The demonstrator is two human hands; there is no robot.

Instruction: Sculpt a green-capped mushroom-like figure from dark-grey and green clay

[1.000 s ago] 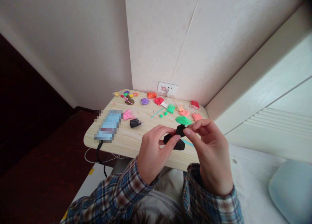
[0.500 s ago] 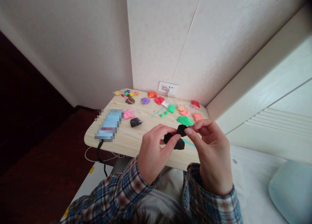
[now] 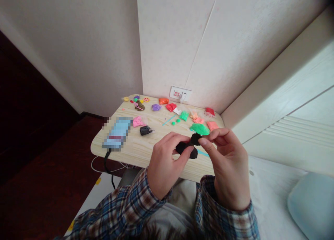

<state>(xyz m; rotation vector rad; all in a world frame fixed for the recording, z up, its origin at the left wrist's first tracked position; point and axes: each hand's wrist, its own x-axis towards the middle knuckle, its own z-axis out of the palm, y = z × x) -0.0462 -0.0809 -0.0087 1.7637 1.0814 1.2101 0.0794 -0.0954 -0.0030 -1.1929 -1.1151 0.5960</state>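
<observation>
Over the table's front edge, my left hand (image 3: 169, 163) is closed around black clay (image 3: 192, 153), a flattened dark mass that sticks out below its thumb and index finger. My right hand (image 3: 228, 163) pinches a smaller rounded lump of the black clay (image 3: 196, 139) between thumb and fingertips. Both hands almost meet at this lump; whether it is joined to the larger mass is hidden by the left fingers. Just beyond lies a flattened piece of green clay (image 3: 200, 129). A black clay packet (image 3: 145, 130) rests left of my hands.
The wooden table (image 3: 125, 153) carries a blurred phone (image 3: 118, 132) with a black cable, two small green balls (image 3: 173, 123), and packets such as pink (image 3: 138, 121), purple (image 3: 156, 107), orange (image 3: 164, 101) and red (image 3: 171, 107). A wall socket (image 3: 180, 94) sits behind it.
The smaller black lump and my right fingers have shifted slightly right. My left hand keeps its grip on the larger mass. The view has drifted a little, with the table items unmoved.
</observation>
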